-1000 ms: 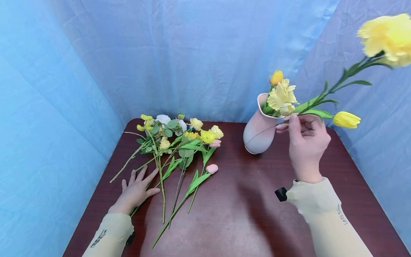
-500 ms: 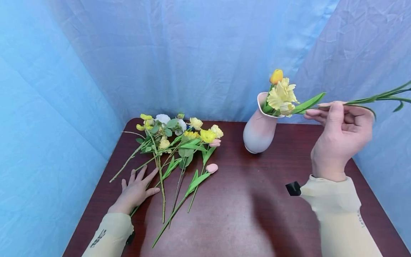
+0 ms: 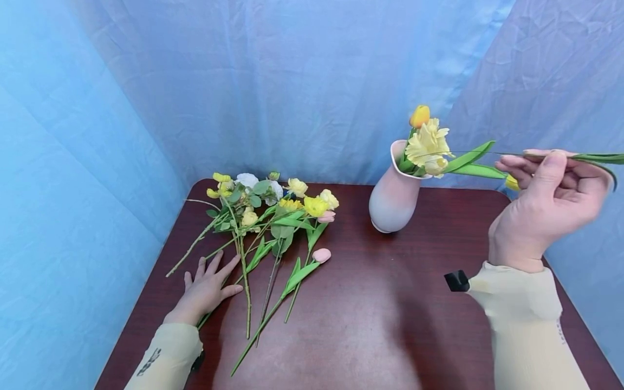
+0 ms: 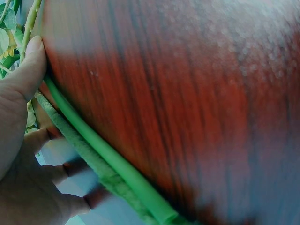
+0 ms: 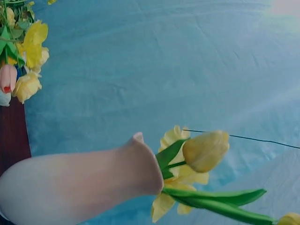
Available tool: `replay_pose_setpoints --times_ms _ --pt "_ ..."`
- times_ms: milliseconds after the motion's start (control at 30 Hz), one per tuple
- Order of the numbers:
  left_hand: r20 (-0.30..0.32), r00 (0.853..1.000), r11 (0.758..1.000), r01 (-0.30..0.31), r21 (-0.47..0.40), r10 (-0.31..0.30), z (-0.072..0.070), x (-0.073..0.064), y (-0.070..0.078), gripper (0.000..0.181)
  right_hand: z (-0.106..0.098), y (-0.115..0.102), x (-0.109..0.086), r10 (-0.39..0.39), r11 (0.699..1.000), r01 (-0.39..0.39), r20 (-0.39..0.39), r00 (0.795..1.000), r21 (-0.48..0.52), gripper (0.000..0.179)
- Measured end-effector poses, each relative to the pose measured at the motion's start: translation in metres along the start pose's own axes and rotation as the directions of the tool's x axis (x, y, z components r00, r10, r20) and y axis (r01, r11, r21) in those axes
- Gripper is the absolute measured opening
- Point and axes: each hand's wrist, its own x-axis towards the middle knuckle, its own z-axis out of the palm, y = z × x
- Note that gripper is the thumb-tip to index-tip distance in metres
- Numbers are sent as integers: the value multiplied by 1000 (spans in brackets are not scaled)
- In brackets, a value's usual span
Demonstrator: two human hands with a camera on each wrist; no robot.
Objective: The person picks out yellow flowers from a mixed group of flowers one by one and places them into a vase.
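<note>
Pale sleeves reach in from the near edge of a dark red-brown table (image 3: 361,303), a black block (image 3: 456,281) at the right cuff. At near left, a person's left hand (image 3: 207,290) lies relaxed on the table, fingers spread and gripping nothing, across loose green stems; the left wrist view shows a thick green stem (image 4: 112,159) beside the thumb. Just right of that hand, a pink tulip (image 3: 322,255) lies with its stem slanting toward the near edge.

At right, the right hand (image 3: 548,206) is raised above the table, its thumb and fingers pinching a thin stem (image 3: 595,157). The stem runs nearly level, its bare end pointing left across the flowers in the vase; whether it touches them cannot be told. Its bloom is out of view.

Farther back at left lies a heap of cut flowers: yellow blooms (image 3: 316,207), white blooms (image 3: 247,180) and another pink tulip (image 3: 327,217). The pink and pale blue vase (image 3: 395,203) stands right of centre, holding 1 orange tulip (image 3: 420,117), 1 ruffled pale yellow flower (image 3: 429,143) and 1 yellow tulip (image 3: 512,182), partly hidden behind the right hand. Blue curtains (image 3: 317,81) hang behind.
</note>
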Motion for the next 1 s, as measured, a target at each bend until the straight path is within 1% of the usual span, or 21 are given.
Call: replay_pose_setpoints --times_ms 200,300,400,533,667,800,867,1000 --pt "-8 1000 1000 -6 -4 6 0 0 0 79 -6 6 3 -4 999 3 -28 1000 -43 15" --pt "-9 1000 1000 -8 -5 8 0 0 -1 79 -9 12 4 5 998 -7 -17 1000 -69 15" --pt "-3 1000 1000 -4 -4 4 0 0 -1 79 -12 18 4 36 996 -36 1 999 -82 15" --pt "3 1000 1000 -1 -4 1 0 -1 0 79 -17 27 3 64 995 -62 25 998 -77 14" --pt "0 1000 1000 -1 -9 1 0 -1 -1 79 -22 36 2 80 995 -76 67 994 -67 13" --pt "-4 1000 1000 0 -11 0 0 -1 -1 78 -22 36 -4 105 992 -95 132 986 -80 14" --pt "-3 1000 1000 0 -10 0 0 -1 0 78 -22 35 -7 113 989 -95 168 979 -111 14" --pt "-1 1000 1000 1 -8 -1 0 -1 0 79 -22 38 -13 127 974 -75 240 962 -215 14"
